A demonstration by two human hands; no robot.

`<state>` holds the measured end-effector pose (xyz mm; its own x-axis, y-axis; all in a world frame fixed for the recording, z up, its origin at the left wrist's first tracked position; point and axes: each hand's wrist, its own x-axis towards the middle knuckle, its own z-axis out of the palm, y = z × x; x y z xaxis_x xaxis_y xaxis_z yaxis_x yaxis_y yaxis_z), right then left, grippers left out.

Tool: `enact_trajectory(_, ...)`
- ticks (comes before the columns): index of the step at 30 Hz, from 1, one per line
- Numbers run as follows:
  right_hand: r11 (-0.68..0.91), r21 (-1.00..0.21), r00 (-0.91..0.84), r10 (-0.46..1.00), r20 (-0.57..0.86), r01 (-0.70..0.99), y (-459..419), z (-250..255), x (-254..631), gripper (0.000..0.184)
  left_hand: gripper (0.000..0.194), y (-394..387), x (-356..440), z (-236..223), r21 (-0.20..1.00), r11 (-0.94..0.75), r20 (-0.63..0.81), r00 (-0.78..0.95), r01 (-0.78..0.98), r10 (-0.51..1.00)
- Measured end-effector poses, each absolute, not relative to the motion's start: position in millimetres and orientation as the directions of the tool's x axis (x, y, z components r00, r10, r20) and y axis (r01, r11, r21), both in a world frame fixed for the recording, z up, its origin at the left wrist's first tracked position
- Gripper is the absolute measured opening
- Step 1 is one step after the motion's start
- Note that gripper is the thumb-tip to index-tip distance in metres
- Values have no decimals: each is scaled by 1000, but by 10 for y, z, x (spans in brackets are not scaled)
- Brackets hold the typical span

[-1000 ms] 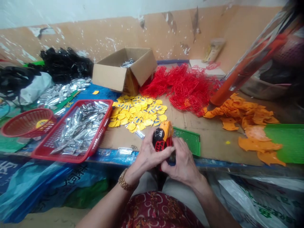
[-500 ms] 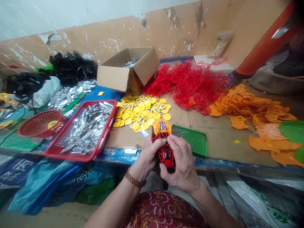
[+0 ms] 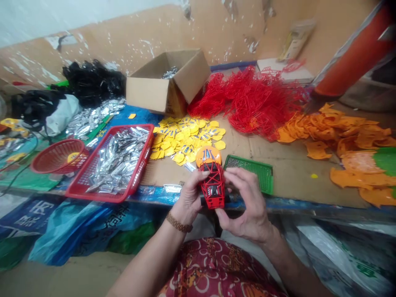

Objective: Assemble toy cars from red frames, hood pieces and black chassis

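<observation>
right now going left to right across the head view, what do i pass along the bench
red basket, red tray, left hand, red frame, right hand, orange cutouts

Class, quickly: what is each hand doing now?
Left hand: closed, holding a red plastic lattice toy car frame.
Right hand: closed, holding the same frame.

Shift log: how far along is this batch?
Done: one red lattice car frame already carries an orange nose piece. In hand: that frame, held by left hand and right hand. Remaining: heaped red frames, yellow pieces, orange pieces, foil packets in a red tray.
</observation>
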<state>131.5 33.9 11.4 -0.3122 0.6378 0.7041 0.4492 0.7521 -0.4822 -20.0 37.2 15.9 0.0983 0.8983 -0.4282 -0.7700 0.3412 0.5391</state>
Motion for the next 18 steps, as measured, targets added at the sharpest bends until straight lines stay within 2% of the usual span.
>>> enact_trajectory(3,785,-393,-365,585,724,479,320,86,1295,62,38,361,-202,149,555,297,-446,23,-777,895)
enact_trajectory(10,799,-294,-391,532,751,524,283,15,1293,59,56,276,-242,123,585,306,-399,61,-751,915)
enact_trajectory(15,798,-296,-389,534,750,525,258,8,1282,59,63,281,-215,107,610,285,-394,29,-739,919)
enact_trajectory(18,805,-340,-379,545,748,486,266,31,1294,59,61,290,-196,134,619,268,-401,-3,-738,916)
